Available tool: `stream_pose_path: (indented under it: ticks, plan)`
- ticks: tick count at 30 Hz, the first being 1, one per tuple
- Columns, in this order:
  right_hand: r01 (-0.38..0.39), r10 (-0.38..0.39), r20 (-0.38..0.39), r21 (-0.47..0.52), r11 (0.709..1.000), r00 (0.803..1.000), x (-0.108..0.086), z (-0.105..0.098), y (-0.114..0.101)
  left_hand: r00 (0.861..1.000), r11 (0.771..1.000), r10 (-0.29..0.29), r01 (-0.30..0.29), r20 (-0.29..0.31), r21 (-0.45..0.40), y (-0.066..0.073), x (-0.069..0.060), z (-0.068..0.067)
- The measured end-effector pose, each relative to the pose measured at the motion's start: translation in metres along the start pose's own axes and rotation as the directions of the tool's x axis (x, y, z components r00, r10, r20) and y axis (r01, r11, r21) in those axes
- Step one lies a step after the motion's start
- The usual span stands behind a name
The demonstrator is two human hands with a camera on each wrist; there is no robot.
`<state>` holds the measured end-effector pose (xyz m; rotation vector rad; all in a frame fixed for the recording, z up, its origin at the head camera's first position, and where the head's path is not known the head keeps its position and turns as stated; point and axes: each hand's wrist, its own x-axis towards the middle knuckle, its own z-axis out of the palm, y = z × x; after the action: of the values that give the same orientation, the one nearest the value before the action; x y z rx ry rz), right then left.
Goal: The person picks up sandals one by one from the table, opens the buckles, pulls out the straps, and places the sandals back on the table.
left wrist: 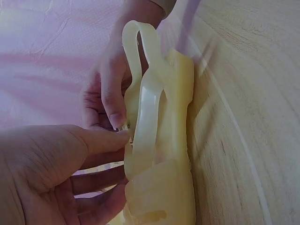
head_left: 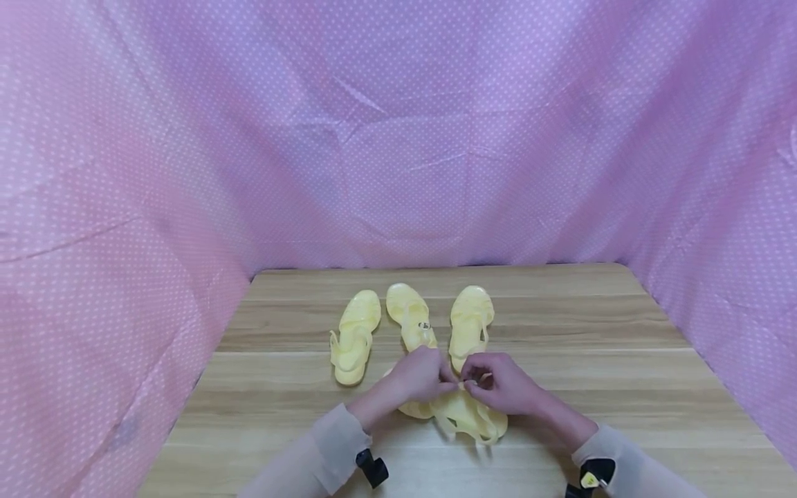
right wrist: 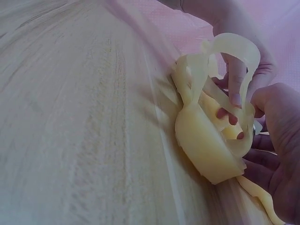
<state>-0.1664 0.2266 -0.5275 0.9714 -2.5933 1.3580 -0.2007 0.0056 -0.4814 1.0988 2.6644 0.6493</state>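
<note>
A pale yellow jelly sandal [head_left: 468, 418] lies on the table at the front, its looped ankle strap [left wrist: 149, 101] rising above the sole. My left hand [head_left: 425, 375] pinches the strap near a small metal buckle, thumb against fingers. From the other side my right hand [head_left: 503, 384] pinches the same strap, and the two hands' fingertips almost meet. In the right wrist view the strap [right wrist: 251, 56] arches over the sandal's heel end, with the right hand [right wrist: 281, 136] beside it. Fingers partly hide the buckle.
Behind the hands lie more yellow sandals: one at the left [head_left: 356, 335], one in the middle [head_left: 405, 304] with a buckle showing, one at the right [head_left: 471, 311]. The wooden table [head_left: 591, 311] meets a pink dotted curtain [head_left: 398, 173] at its back and sides.
</note>
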Motion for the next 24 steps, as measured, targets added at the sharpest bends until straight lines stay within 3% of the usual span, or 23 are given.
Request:
stream_pose_path:
  ticks: [4, 14, 18, 24]
  plan:
    - [-0.009, 0.009, -0.007, -0.01, 1.0, 1.0, 0.0001, -0.0013, -0.0004, 1.0, 1.0, 0.001, -0.002, -0.029, -0.018, 0.0007, 0.0023, -0.0004]
    - [0.023, -0.023, -0.01, -0.016, 1.0, 1.0, -0.004, -0.0004, -0.0019, 0.999, 0.999, 0.02, -0.021, -0.033, -0.046, -0.001, -0.0013, 0.0036]
    - [0.043, -0.043, -0.012, -0.008, 0.999, 0.999, -0.004, -0.0002, -0.0041, 0.999, 0.999, 0.025, -0.026, -0.025, -0.028, -0.0014, -0.0021, 0.0039]
    - [0.047, -0.047, -0.026, 0.005, 0.999, 0.999, -0.0021, 0.0018, -0.0078, 0.997, 0.999, 0.035, -0.034, -0.064, 0.015, 0.0025, 0.0001, 0.0023]
